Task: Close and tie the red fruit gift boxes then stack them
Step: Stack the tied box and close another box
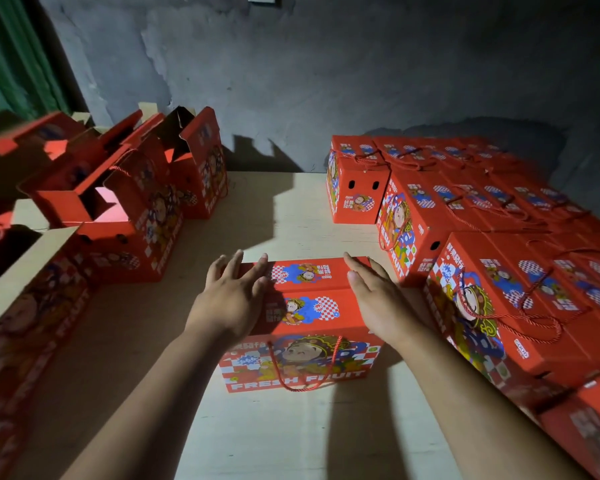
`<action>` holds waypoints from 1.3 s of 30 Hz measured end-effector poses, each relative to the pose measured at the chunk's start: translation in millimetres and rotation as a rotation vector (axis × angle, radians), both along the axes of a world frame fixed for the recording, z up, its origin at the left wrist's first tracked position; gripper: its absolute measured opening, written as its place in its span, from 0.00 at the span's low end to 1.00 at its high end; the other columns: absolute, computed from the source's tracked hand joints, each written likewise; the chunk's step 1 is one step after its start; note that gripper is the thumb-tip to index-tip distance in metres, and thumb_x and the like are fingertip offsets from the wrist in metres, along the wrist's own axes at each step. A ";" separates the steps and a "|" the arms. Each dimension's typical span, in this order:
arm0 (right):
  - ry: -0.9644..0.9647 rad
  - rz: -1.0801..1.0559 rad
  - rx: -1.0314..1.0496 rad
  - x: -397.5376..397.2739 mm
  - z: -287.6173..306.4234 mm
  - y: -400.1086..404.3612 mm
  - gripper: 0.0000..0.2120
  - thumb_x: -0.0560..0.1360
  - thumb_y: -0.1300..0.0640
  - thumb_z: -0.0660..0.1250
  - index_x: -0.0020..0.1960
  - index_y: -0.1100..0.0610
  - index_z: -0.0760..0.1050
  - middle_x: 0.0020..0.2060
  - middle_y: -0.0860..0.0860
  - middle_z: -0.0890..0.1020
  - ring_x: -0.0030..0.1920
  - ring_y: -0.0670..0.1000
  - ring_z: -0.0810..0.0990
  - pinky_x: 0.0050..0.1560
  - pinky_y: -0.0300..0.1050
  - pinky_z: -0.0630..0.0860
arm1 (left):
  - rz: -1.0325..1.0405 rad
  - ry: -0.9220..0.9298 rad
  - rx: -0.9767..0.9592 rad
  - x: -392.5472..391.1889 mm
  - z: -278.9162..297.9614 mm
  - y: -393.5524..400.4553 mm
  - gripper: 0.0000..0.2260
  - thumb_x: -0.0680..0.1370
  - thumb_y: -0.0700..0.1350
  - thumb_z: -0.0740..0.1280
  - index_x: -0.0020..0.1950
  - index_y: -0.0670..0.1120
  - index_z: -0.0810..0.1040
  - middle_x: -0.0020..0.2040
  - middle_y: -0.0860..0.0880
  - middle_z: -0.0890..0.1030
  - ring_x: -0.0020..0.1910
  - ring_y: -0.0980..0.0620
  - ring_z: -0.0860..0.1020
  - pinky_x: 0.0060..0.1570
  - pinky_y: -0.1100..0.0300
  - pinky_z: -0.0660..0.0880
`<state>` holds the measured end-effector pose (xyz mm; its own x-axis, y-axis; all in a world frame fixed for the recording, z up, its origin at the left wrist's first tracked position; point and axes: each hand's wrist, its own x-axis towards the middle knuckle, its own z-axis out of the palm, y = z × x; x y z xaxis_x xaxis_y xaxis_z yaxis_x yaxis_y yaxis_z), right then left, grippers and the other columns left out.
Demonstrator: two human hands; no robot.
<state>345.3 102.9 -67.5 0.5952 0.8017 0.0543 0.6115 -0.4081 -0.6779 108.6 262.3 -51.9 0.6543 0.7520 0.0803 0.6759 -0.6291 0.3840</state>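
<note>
Here, along the left edge of the bench [291, 209]: a row of open boxes [125, 202], flaps up, not yet closed, well apart from both hands. Nearer the middle, the left hand [231, 299], fingers [234, 268] straight and slightly spread, laid flat over the left end of the box lid, gripping nothing. Directly under and between the hands, near the front edge: the red fruit gift box [302, 327], flaps down, long axis running left to right across the bench, printed face toward the person. Down that near face, a red rope handle [305, 368] hanging loose in a loop, evidently untied. At the right end of the lid, the right hand [378, 299], fingers likewise straight and relaxed, resting on or just above the top edge; hard to tell which. Both hands about equally near, one at each short end, pointing toward the far wall. Just beside the right hand, toward the right edge, the finished boxes [499, 237], closed, cords laid across their tops, packed tightly side by side.

Likely step: flaps pressed shut, tying still to come. Rope lying on the near side, below the wrists rather than beyond the fingertips, so a pull back toward the body probably needed to reach it. Afterwards, shortest carry rightward, favouring a two-handed lift by the short ends.
</note>
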 end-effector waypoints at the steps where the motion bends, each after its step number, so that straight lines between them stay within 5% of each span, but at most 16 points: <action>1: 0.079 -0.009 0.069 0.3 -3.0 0.8 0.22 0.85 0.38 0.52 0.78 0.28 0.58 0.78 0.42 0.66 0.76 0.47 0.69 0.69 0.41 0.68 | -0.007 0.015 -0.003 0.3 -0.5 1.3 0.24 0.85 0.63 0.45 0.83 0.68 0.52 0.86 0.51 0.50 0.83 0.46 0.44 0.77 0.41 0.64; 3: 0.250 -0.082 0.166 -0.4 -5.7 0.5 0.25 0.81 0.40 0.58 0.75 0.23 0.59 0.59 0.37 0.82 0.51 0.46 0.82 0.47 0.37 0.76 | -0.007 -0.004 -0.025 0.0 -2.3 3.3 0.24 0.86 0.62 0.48 0.83 0.68 0.52 0.86 0.49 0.48 0.84 0.45 0.42 0.77 0.41 0.62; 4: 0.288 -0.140 0.191 0.0 -6.9 0.0 0.26 0.80 0.41 0.60 0.73 0.20 0.59 0.58 0.42 0.84 0.46 0.54 0.84 0.39 0.44 0.77 | 0.006 -0.049 -0.048 -0.6 -3.2 3.7 0.24 0.86 0.61 0.50 0.83 0.68 0.52 0.86 0.48 0.48 0.84 0.45 0.42 0.77 0.40 0.61; 7: 0.294 -0.213 0.170 -1.8 -8.0 0.0 0.29 0.81 0.42 0.63 0.72 0.18 0.55 0.69 0.65 0.71 0.63 0.69 0.78 0.53 0.64 0.81 | 0.099 -0.237 -0.147 -3.7 -6.2 3.5 0.27 0.86 0.59 0.57 0.83 0.66 0.53 0.85 0.47 0.52 0.83 0.42 0.48 0.77 0.41 0.58; 9: 0.310 -0.238 0.160 -2.6 -7.5 0.4 0.28 0.79 0.40 0.63 0.75 0.22 0.57 0.64 0.63 0.77 0.53 0.63 0.84 0.47 0.59 0.82 | 0.219 -0.344 -0.251 -5.5 -7.0 2.4 0.33 0.83 0.61 0.63 0.84 0.62 0.52 0.84 0.46 0.57 0.82 0.42 0.56 0.77 0.42 0.62; 12: 0.339 -0.247 0.135 -3.6 -6.6 -1.2 0.29 0.77 0.37 0.62 0.75 0.24 0.58 0.41 0.57 0.85 0.38 0.56 0.84 0.35 0.50 0.77 | 0.412 -0.361 -0.384 -6.2 -4.9 1.6 0.44 0.76 0.70 0.67 0.84 0.49 0.55 0.78 0.41 0.69 0.74 0.40 0.71 0.70 0.43 0.72; 14: 0.356 -0.231 0.120 -4.1 -7.9 -1.0 0.27 0.79 0.38 0.61 0.74 0.21 0.57 0.55 0.61 0.85 0.53 0.63 0.84 0.51 0.61 0.82 | 0.454 -0.268 -0.428 -3.9 -4.9 3.7 0.42 0.76 0.73 0.64 0.79 0.44 0.64 0.67 0.39 0.79 0.64 0.38 0.79 0.62 0.44 0.77; 17: 0.360 -0.212 0.117 -5.2 -6.8 -1.1 0.25 0.78 0.37 0.60 0.68 0.15 0.57 0.67 0.69 0.73 0.67 0.72 0.72 0.67 0.73 0.68 | 0.472 -0.240 -0.446 -1.5 -4.8 5.3 0.35 0.76 0.74 0.62 0.64 0.45 0.73 0.56 0.40 0.84 0.54 0.37 0.82 0.55 0.46 0.79; 20: 0.367 -0.209 0.131 -8.4 -1.5 -2.2 0.25 0.77 0.38 0.61 0.68 0.16 0.59 0.64 0.51 0.82 0.68 0.68 0.73 0.68 0.67 0.71 | 0.470 -0.209 -0.433 -1.6 -3.9 4.9 0.32 0.76 0.75 0.60 0.54 0.46 0.73 0.53 0.40 0.83 0.52 0.37 0.81 0.54 0.47 0.77; 24: 0.346 -0.217 0.090 -12.4 4.4 -2.2 0.26 0.76 0.34 0.60 0.71 0.18 0.59 0.58 0.30 0.81 0.63 0.60 0.79 0.56 0.52 0.81 | 0.447 -0.204 -0.427 -3.1 -4.3 5.8 0.31 0.77 0.75 0.60 0.53 0.46 0.73 0.52 0.40 0.83 0.52 0.36 0.81 0.55 0.46 0.78; 27: 0.364 -0.217 0.080 -12.3 4.0 -2.5 0.27 0.76 0.33 0.59 0.73 0.20 0.59 0.53 0.35 0.84 0.57 0.55 0.81 0.59 0.61 0.80 | 0.452 -0.199 -0.413 -3.4 -6.6 5.5 0.31 0.76 0.75 0.59 0.51 0.46 0.73 0.51 0.41 0.83 0.51 0.36 0.81 0.54 0.46 0.78; 31: 0.381 -0.213 0.097 -9.9 1.1 -3.5 0.27 0.75 0.33 0.58 0.73 0.21 0.59 0.53 0.46 0.84 0.53 0.42 0.83 0.54 0.50 0.81 | 0.463 -0.202 -0.391 -4.0 -5.9 3.9 0.30 0.75 0.77 0.59 0.48 0.48 0.72 0.46 0.43 0.82 0.48 0.37 0.81 0.49 0.48 0.77; 34: 0.395 -0.200 0.110 -12.0 4.9 -4.3 0.25 0.77 0.37 0.59 0.72 0.19 0.59 0.54 0.29 0.78 0.52 0.27 0.78 0.49 0.32 0.74 | 0.475 -0.204 -0.423 -4.5 -2.0 1.2 0.32 0.72 0.79 0.60 0.47 0.49 0.72 0.45 0.45 0.82 0.46 0.38 0.82 0.48 0.48 0.78; 36: 0.401 -0.193 0.101 -14.3 9.6 -4.4 0.24 0.81 0.41 0.60 0.73 0.21 0.59 0.57 0.29 0.78 0.55 0.30 0.79 0.52 0.34 0.76 | 0.490 -0.189 -0.427 -4.7 4.3 -0.8 0.34 0.70 0.81 0.58 0.49 0.50 0.72 0.45 0.46 0.83 0.46 0.39 0.82 0.48 0.47 0.79; 39: 0.415 -0.186 0.089 -16.2 11.9 -5.6 0.26 0.86 0.50 0.60 0.78 0.30 0.59 0.66 0.42 0.80 0.64 0.47 0.80 0.64 0.50 0.78 | 0.525 -0.152 -0.432 -4.6 12.3 -4.1 0.37 0.67 0.84 0.55 0.52 0.51 0.72 0.46 0.48 0.84 0.45 0.41 0.83 0.49 0.47 0.80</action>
<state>329.1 97.3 -55.7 0.7144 0.6823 -0.1553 0.2029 -0.4144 -0.8872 104.0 258.1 -39.6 0.2001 0.9511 -0.2352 0.7680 -0.0032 0.6404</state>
